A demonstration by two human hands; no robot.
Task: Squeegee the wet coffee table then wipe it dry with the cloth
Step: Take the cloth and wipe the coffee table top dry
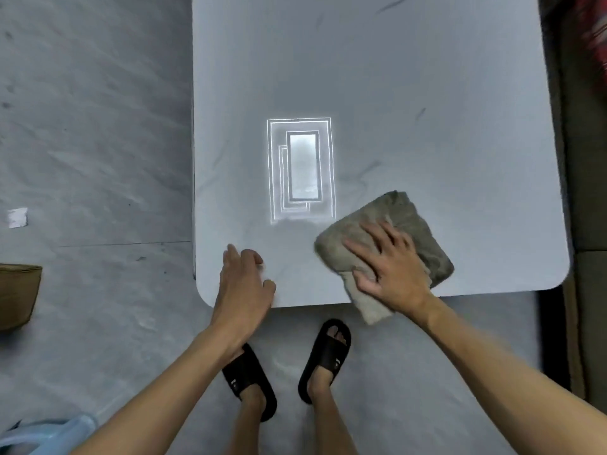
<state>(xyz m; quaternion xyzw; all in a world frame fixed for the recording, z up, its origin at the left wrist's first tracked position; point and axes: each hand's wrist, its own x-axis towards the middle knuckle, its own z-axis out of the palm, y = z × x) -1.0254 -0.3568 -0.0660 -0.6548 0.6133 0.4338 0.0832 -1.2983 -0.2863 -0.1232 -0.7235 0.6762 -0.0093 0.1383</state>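
The coffee table (377, 77) has a glossy pale grey marbled top and fills the upper middle of the view. A folded grey-brown cloth (414, 224) lies on its near right part, one corner hanging over the front edge. My right hand (387, 264) presses flat on the cloth with fingers spread. My left hand (244, 280) rests on the table's near left corner, fingers relaxed, holding nothing. No squeegee is in view.
A bright ceiling-light reflection (302, 169) shows on the tabletop. My feet in black slides (325, 353) stand just below the table's front edge. A brown box (16, 293) sits on the floor at left, a bluish plastic thing (46, 435) at bottom left, and dark furniture (588, 192) along the right.
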